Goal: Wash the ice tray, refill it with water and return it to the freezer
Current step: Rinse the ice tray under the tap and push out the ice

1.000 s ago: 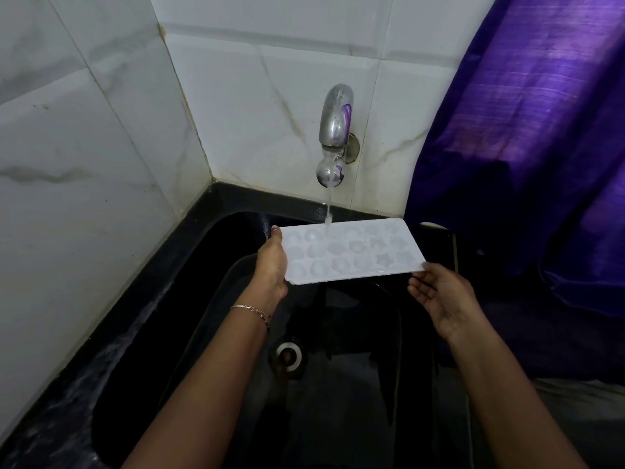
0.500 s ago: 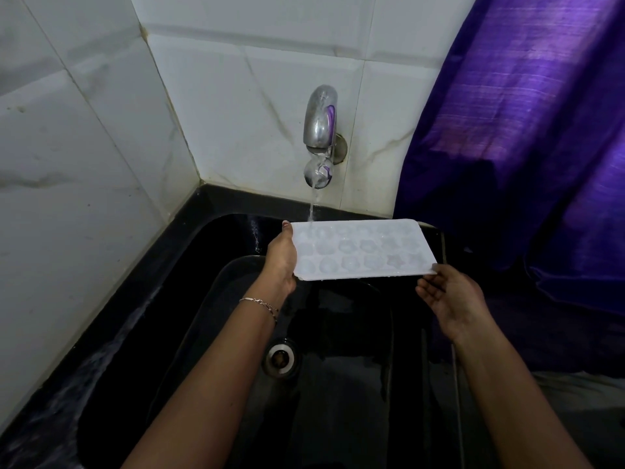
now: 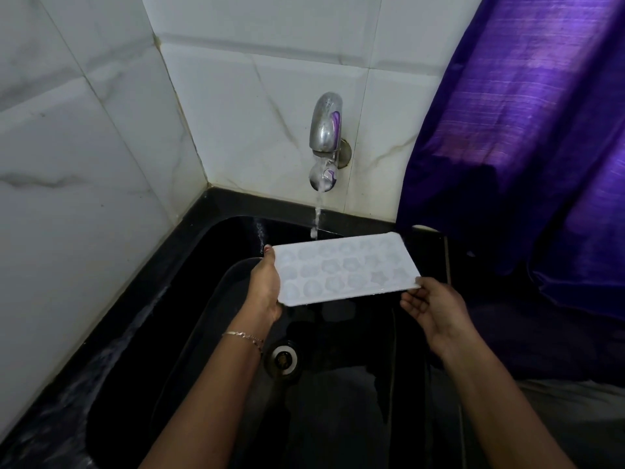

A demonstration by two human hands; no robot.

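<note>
Your left hand [image 3: 265, 292] grips the short edge of the flat white plastic ice tray [image 3: 345, 272] with shaped moulds, above the glossy black sink [image 3: 203, 265]; your right hand [image 3: 436, 306], loosely open, touches its near corner. Water from the chrome wall tap [image 3: 326, 130] falls at its far edge; a purple woven curtain [image 3: 524, 130] hangs close on the right

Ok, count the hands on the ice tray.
2: the left hand grips the left end of the ice tray; the right hand touches its near right corner.

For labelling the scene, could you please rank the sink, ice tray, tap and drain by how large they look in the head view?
Largest to smallest:
1. sink
2. ice tray
3. tap
4. drain
</note>
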